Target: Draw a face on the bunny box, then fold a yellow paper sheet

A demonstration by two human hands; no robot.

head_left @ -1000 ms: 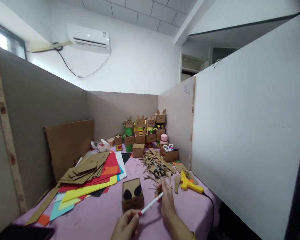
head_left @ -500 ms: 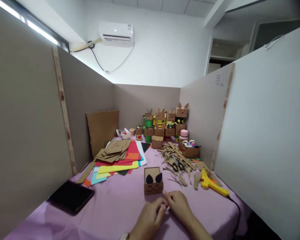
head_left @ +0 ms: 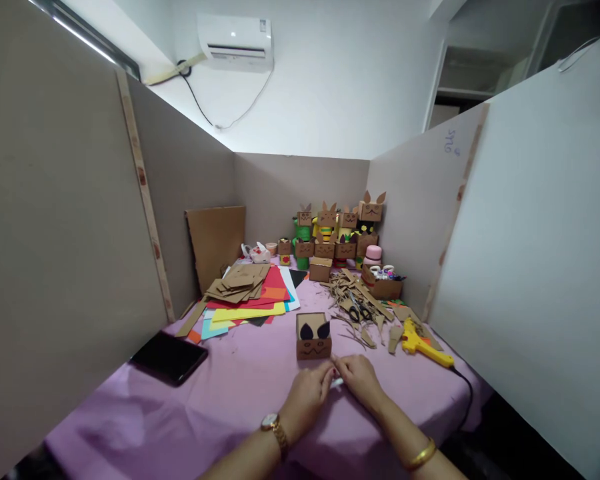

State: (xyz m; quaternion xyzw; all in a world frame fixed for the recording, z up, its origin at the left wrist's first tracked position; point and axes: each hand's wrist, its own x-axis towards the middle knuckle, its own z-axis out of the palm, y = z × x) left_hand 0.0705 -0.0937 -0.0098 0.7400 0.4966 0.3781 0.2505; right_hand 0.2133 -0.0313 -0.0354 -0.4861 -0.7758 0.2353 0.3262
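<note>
My left hand (head_left: 306, 396) and my right hand (head_left: 362, 383) meet low over the table in front of the small cardboard box. Fingers of both are bent together around a slim white thing (head_left: 337, 383), mostly hidden, whose kind I cannot make out. Just beyond my fingertips stands the open-topped cardboard box (head_left: 314, 348), with a face drawn on its front and two dark pointed ears. The left wrist wears a watch, the right one a bangle.
A yellow glue gun (head_left: 425, 347) lies at the right, beside cardboard scraps (head_left: 355, 293) and scissors (head_left: 360, 312). Coloured paper (head_left: 250, 311) and cardboard pieces (head_left: 240, 280) lie at the left, near a black tablet-like device (head_left: 169, 357). Finished cardboard animals (head_left: 325, 248) stand at the back.
The camera view has tilted down, so more of both forearms shows. My hands stay together near the box, and more of the white thing is visible between them.
</note>
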